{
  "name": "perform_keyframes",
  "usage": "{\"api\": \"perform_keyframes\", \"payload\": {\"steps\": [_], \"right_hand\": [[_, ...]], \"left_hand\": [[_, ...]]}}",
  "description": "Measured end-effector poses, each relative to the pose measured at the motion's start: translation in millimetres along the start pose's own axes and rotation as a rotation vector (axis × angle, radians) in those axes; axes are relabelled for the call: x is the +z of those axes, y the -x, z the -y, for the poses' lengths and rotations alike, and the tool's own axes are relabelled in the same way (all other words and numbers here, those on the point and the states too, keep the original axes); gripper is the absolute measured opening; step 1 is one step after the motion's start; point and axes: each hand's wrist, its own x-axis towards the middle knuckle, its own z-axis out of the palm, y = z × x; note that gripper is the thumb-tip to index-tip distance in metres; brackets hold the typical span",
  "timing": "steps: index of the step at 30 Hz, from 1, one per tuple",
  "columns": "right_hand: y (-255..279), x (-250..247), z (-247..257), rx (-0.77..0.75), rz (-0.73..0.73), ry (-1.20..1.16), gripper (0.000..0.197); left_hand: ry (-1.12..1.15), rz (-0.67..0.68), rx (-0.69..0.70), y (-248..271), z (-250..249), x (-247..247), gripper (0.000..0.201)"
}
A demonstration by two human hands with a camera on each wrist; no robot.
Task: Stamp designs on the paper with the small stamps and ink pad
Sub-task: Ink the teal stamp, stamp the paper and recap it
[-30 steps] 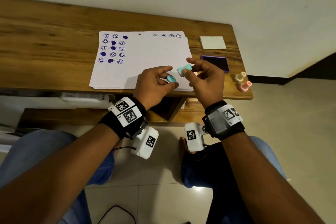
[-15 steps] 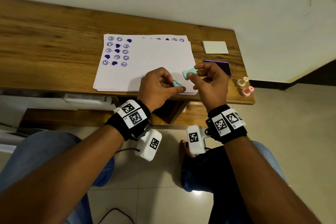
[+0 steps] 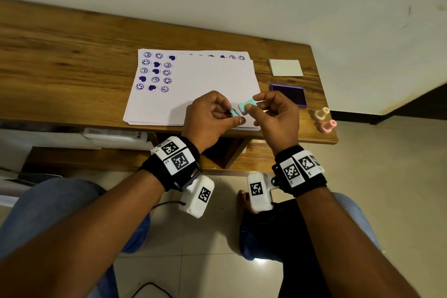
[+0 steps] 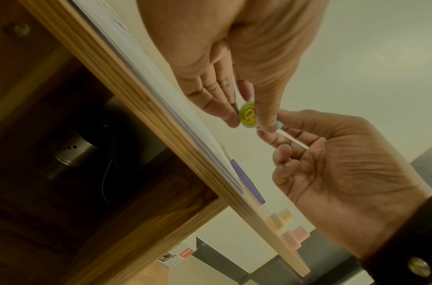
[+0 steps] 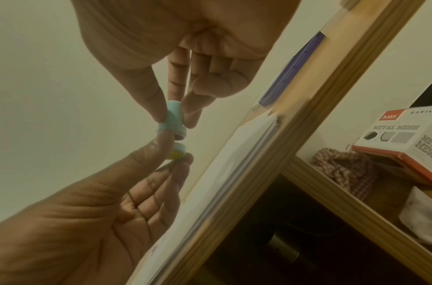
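My right hand (image 3: 251,104) pinches a small teal stamp (image 3: 246,105) between thumb and fingers, its stamping end turned toward the left hand. My left hand (image 3: 233,114) pinches the stamp's teal cap (image 3: 233,112). The left wrist view shows a yellow smiley face on the cap (image 4: 247,115). Stamp (image 5: 176,119) and cap (image 5: 177,153) are almost touching, in the air over the front edge of the white paper stack (image 3: 205,80). Purple smileys and hearts fill the paper's upper left. The purple ink pad (image 3: 289,95) lies open to the right of the paper.
The pad's white lid (image 3: 285,68) lies behind it on the wooden table (image 3: 72,68). A cream stamp (image 3: 320,113) and a pink stamp (image 3: 326,126) lie near the table's front right corner. A shelf under the table holds a box (image 5: 405,135) and a cloth.
The gap between the teal stamp and its cap has narrowed; the two hands have come together and the pieces now nearly touch.
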Motion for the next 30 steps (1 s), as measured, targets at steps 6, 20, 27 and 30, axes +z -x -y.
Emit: {"api": "perform_keyframes", "payload": {"steps": [6,20,27,30], "right_hand": [[0.8,0.6,-0.2,0.010,0.037,0.012,0.019],[2.2,2.2,-0.9,0.023,0.048,0.005,0.019],[2.9,4.0,-1.8,0.082,0.056,-0.071,0.016],[3.7,6.2,0.9,0.113,0.063,-0.122,0.014]], "left_hand": [[-0.015,0.012,0.032,-0.4,-1.2,0.4,0.038],[-0.067,0.052,0.080,-1.1,-2.8,-0.7,0.042],[-0.085,0.038,0.102,-1.9,-2.1,-0.4,0.041],[-0.126,0.015,0.113,-2.4,-0.6,0.7,0.041]]}}
